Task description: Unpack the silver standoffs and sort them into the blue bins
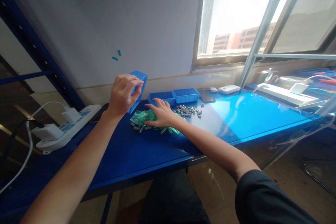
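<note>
My left hand [123, 92] grips a small blue plastic bin [138, 87], lifted and tilted on its side above the blue table [236, 115]. Below it lies a heap of green parts [143, 117] mixed with small grey metal pieces. My right hand [161, 112] rests flat on that heap with its fingers spread. A second scatter of small silver metal pieces [189, 111] lies just right of my right hand.
Two more blue bins [173, 96] stand side by side at the back of the table. A white power strip [65, 129] with chargers lies at the left. A white box [229, 89] sits near the window; another power strip [283, 93] is at far right.
</note>
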A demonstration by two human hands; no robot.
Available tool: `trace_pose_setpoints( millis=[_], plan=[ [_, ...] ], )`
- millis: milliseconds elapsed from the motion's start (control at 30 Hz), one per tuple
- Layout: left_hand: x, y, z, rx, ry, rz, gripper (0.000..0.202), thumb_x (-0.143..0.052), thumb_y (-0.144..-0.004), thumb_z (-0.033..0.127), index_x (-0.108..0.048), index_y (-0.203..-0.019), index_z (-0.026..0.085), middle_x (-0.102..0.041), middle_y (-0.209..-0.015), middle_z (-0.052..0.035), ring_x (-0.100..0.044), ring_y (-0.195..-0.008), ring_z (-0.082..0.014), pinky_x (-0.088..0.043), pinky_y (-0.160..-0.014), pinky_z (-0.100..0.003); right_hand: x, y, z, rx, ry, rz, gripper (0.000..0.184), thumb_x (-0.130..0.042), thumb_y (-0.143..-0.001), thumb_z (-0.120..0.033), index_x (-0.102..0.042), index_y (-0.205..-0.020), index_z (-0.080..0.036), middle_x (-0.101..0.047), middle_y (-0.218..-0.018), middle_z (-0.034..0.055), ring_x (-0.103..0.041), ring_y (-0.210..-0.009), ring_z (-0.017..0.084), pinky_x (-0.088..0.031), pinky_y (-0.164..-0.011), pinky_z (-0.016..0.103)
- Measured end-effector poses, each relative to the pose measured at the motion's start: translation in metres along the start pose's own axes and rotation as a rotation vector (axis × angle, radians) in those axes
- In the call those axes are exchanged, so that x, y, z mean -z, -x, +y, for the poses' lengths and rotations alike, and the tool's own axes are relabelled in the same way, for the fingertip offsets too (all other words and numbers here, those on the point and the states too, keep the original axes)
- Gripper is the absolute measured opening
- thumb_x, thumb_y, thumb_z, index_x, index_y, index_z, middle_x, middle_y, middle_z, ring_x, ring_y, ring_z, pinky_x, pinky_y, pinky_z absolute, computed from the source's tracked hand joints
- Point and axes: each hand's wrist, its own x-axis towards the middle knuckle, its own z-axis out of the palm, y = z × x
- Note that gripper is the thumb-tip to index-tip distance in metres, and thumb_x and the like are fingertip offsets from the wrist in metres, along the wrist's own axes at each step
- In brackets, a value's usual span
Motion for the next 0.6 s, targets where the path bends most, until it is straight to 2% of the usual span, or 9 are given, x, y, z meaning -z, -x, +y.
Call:
trace_pose_setpoints(
  millis=[100,233,300,367,467,533,600],
  plan=[
    [-0.001,0.001,-0.022,0.093,-0.055,0.032,0.019,-0.046,-0.093,0.031,-0.061,-0.098,0.021,-0.064,-0.105,-0.0053,-0.055,-0.107,-0.0204,-0.04,-0.099,-0.04,-0.001,-0.001,0.003,-0.026,-0.014,-0.14,0.068,-0.051,-0.082,-0.069,-0.049,-0.135,-0.026,-0.048,-0.129,0.0149,-0.04,-0.125,0.035,-0.028,-0.103,0.06],
    [-0.018,0.015,-0.071,0.388,-0.092,0.063,0.022,-0.041,-0.094,0.031,-0.056,-0.1,0.015,-0.056,-0.105,-0.0012,-0.049,-0.11,-0.0183,-0.035,-0.099,-0.041,-0.002,-0.002,0.003,-0.034,-0.019,-0.187,0.066,-0.049,-0.083,-0.069,-0.049,-0.135,-0.028,-0.052,-0.125,0.0133,-0.048,-0.116,0.035,-0.035,-0.098,0.056],
    [-0.03,0.024,-0.096,0.631,-0.094,0.12,0.017,-0.048,-0.089,0.025,-0.054,-0.098,0.012,-0.053,-0.103,-0.0017,-0.046,-0.108,-0.019,-0.034,-0.1,-0.041,-0.001,-0.003,0.002,-0.025,-0.015,-0.187,0.065,-0.05,-0.083,-0.068,-0.049,-0.135,-0.028,-0.053,-0.123,0.0133,-0.048,-0.117,0.034,-0.036,-0.096,0.054],
    [-0.044,0.035,-0.114,0.914,-0.087,0.126,0.014,-0.051,-0.086,0.022,-0.051,-0.096,0.012,-0.052,-0.103,-0.003,-0.045,-0.107,-0.0191,-0.034,-0.102,-0.04,0.002,-0.004,0.005,-0.005,-0.018,-0.158,0.062,-0.05,-0.085,-0.066,-0.051,-0.133,-0.027,-0.054,-0.121,0.0123,-0.047,-0.117,0.033,-0.036,-0.097,0.053],
    [-0.062,0.055,-0.122,1.118,-0.093,0.109,0.013,-0.05,-0.086,0.021,-0.048,-0.094,0.011,-0.052,-0.104,-0.007,-0.045,-0.107,-0.0221,-0.036,-0.102,-0.045,0.011,-0.007,0.023,-0.02,0.013,0.007,0.054,-0.047,-0.089,-0.061,-0.052,-0.131,-0.026,-0.054,-0.122,0.0108,-0.045,-0.12,0.029,-0.034,-0.1,0.048],
    [-0.074,0.07,-0.117,1.187,-0.106,0.086,0.012,-0.047,-0.087,0.021,-0.047,-0.094,0.011,-0.054,-0.106,-0.0114,-0.045,-0.11,-0.0256,-0.035,-0.102,-0.048,0.016,-0.008,0.044,-0.124,0.073,0.138,0.049,-0.044,-0.093,-0.055,-0.053,-0.129,-0.023,-0.054,-0.122,0.0116,-0.044,-0.12,0.027,-0.034,-0.101,0.044],
    [-0.084,0.082,-0.109,1.261,-0.119,0.048,0.011,-0.045,-0.087,0.019,-0.048,-0.094,0.011,-0.054,-0.11,-0.017,-0.045,-0.114,-0.0304,-0.035,-0.101,-0.053,0.018,-0.006,0.068,-0.26,0.152,0.179,0.047,-0.041,-0.095,-0.053,-0.055,-0.126,-0.021,-0.054,-0.122,0.0133,-0.045,-0.12,0.027,-0.034,-0.101,0.044]
  ],
)
